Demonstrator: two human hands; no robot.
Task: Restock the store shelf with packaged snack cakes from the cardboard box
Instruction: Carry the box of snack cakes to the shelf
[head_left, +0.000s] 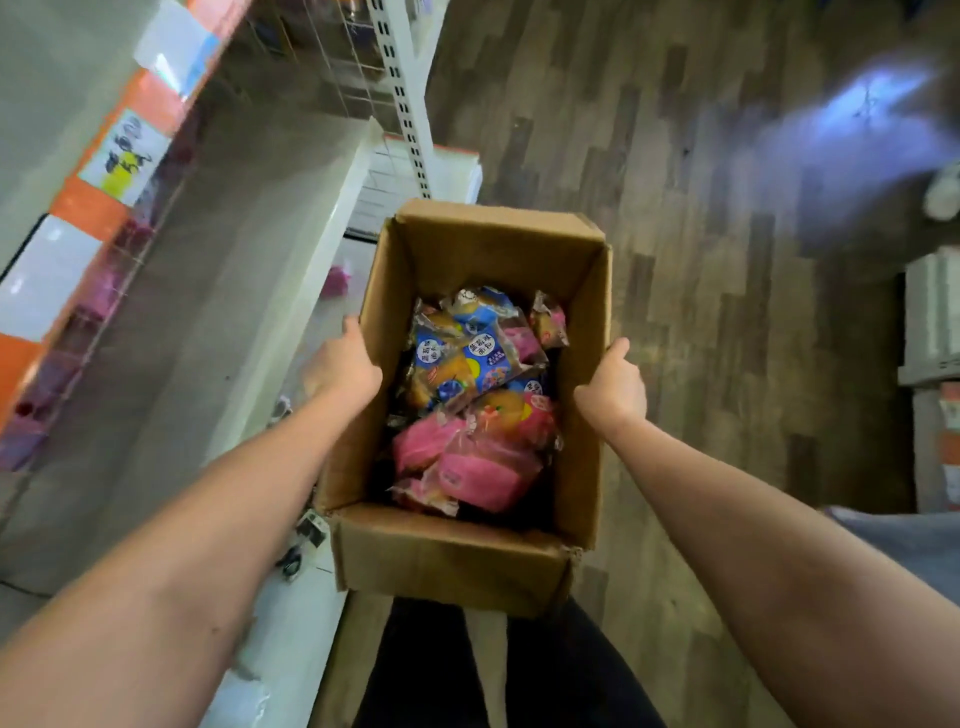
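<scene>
The packaged snack cakes (470, 405) are seen loose inside the open cardboard box (452, 561), heaped on its bottom. Blue wrappers (467, 358) are piled toward the far end of the box, and pink wrappers (467, 470) are gathered at the near end, with one more pink pack tucked against the far right wall. The box flaps are folded outward and the interior is fully exposed.

The box is held up between both hands. The right hand (613, 389) is clamped on the right wall, its thumb raised along the rim and its fingers curled against the cardboard. The left hand (343, 364) is set against the outside of the left wall with its thumb near the rim; its fingers are hidden behind the hand, so it cannot be told whether they are curled or flat.

To the left of the box, a white store shelf (234, 249) is seen, blurred, edged with an orange price strip (104, 208). Beyond the far end of the box, a white slotted upright (402, 98) is visible. To the right of the box and past it, a wood-patterned floor (701, 208) is spread. Below the near wall of the box, legs in dark trousers (431, 670) are seen.
</scene>
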